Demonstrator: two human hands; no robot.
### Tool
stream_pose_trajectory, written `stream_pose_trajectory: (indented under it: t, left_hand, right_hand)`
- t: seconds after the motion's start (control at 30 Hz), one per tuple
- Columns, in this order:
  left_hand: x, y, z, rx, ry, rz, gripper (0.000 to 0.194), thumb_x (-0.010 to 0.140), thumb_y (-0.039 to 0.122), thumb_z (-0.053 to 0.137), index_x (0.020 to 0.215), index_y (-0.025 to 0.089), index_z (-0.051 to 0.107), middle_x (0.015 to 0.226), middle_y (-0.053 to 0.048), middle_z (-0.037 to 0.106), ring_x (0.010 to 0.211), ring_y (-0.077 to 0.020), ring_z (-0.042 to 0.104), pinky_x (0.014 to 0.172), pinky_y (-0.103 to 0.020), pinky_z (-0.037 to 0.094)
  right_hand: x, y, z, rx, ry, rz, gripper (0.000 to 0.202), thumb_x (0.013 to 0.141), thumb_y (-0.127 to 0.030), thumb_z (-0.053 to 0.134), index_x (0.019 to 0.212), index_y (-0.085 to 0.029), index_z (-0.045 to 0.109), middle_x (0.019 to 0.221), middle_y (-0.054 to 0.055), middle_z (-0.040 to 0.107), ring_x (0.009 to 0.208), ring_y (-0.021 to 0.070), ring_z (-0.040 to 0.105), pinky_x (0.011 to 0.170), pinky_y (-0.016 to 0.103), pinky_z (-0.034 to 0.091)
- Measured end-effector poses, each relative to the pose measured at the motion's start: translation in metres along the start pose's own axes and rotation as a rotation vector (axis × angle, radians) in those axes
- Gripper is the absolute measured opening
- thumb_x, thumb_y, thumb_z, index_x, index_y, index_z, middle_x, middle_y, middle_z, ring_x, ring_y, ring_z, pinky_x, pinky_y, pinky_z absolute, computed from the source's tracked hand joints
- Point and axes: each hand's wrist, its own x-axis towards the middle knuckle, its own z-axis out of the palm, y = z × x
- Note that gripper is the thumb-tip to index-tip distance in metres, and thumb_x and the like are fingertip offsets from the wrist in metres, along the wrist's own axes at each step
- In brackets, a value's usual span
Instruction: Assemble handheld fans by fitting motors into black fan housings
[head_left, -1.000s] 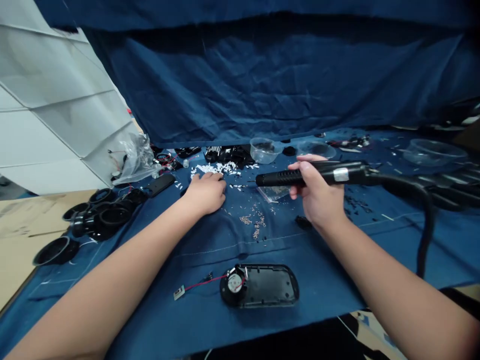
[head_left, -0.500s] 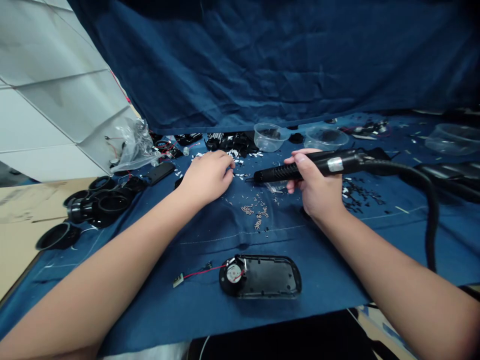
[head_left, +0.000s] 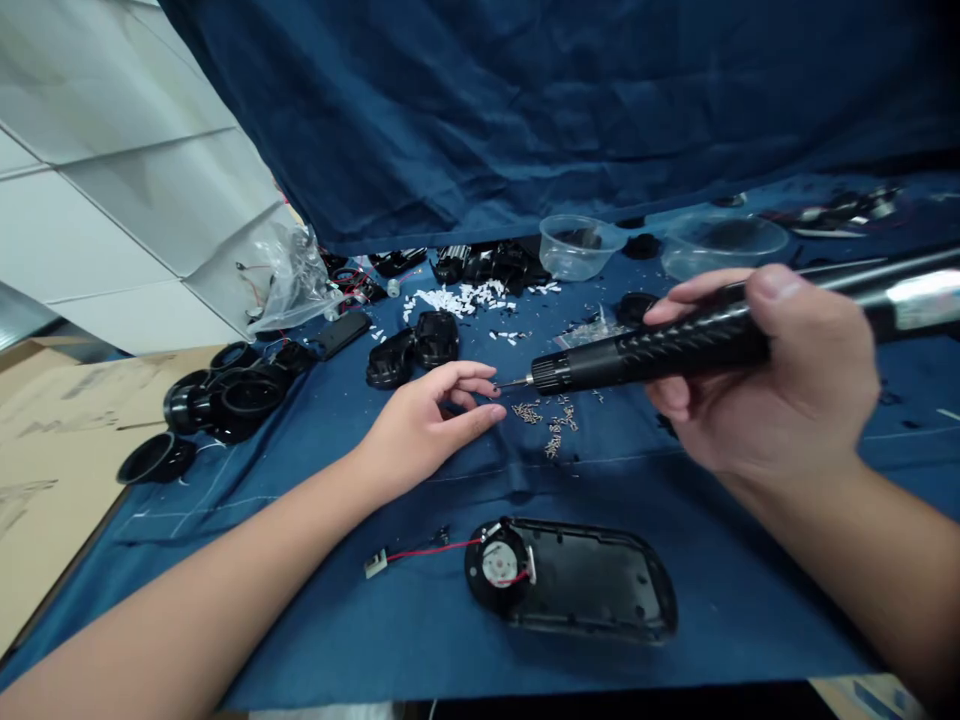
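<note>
While gripped, black ribbed screwdriver (head_left: 660, 350), metal tip

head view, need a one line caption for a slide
Right hand levels an electric screwdriver toward the left hand, above a black housing on blue cloth.

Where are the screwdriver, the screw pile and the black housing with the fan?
screwdriver (head_left: 660, 352), head view, ribbed black barrel
screw pile (head_left: 546, 420), head view, middle of the heap on the cloth
housing (head_left: 600, 585), head view, flat inner floor right of the fan
</note>
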Motion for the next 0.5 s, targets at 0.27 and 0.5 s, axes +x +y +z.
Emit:
stream_pose_trajectory:
  t: [0.27, 0.5]
  left_hand:
    - [0.0, 0.005, -0.004, 0.0, 0.051, -0.065, 0.028, 0.092, 0.048, 0.085, 0.105, 0.023, 0.088, 0.095, -0.004, 0.086, 0.081, -0.0168, 0.075, 0.073, -0.027, 0.058]
    - [-0.001, 0.01, -0.003, 0.055, 0.141, -0.009, 0.021, 0.088, 0.044, 0.088, 0.095, 0.024, 0.089, 0.086, -0.002, 0.085, 0.071, -0.0149, 0.071, 0.064, -0.024, 0.055]
  right_hand:
    - [-0.002, 0.001, 0.0, 0.034, -0.033, -0.047, 0.031, 0.102, -0.042, 0.069, 0.09, -0.015, 0.079, 0.087, 0.007, 0.075, 0.044, 0.0149, 0.059, 0.031, 0.028, 0.035]
    - [-0.002, -0.005, 0.003, -0.073, 0.057, -0.005, 0.037, 0.091, -0.055, 0.081, 0.088, -0.018, 0.076, 0.088, 0.006, 0.071, 0.048, 0.0175, 0.058, 0.027, 0.035, 0.029]
